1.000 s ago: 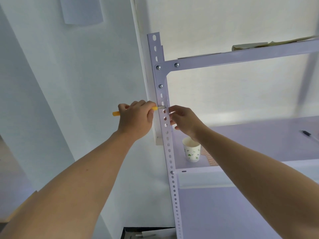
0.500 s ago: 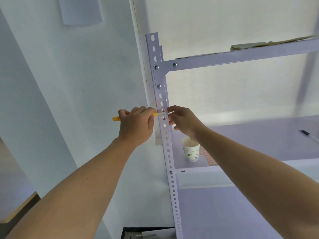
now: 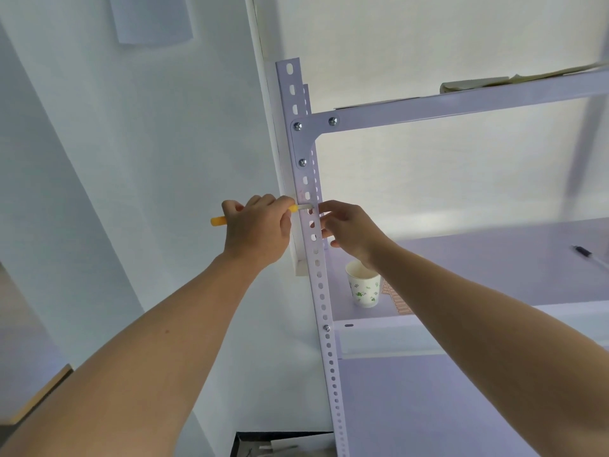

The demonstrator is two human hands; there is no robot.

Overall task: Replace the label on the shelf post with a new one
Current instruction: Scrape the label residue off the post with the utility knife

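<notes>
Just left of the post, the left hand [image 3: 257, 230] is clenched round a yellow-handled tool [image 3: 218, 221]. Its pale blade [image 3: 304, 206] lies level and reaches rightward from the knuckles to touch the upright shelf post [image 3: 321, 291]. The label is too faint to make out; I judge it sits at the blade tip, between both hands. Beyond it, the right hand [image 3: 349, 230] curls its fingertips [image 3: 324, 215] at the post's edge; whether they pinch anything, I cannot tell.

White wall [image 3: 131, 159] left of the grip, evenly lit; cup [image 3: 362, 288] on the shelf [image 3: 478, 258] below right, pen [image 3: 586, 253] farther right.
</notes>
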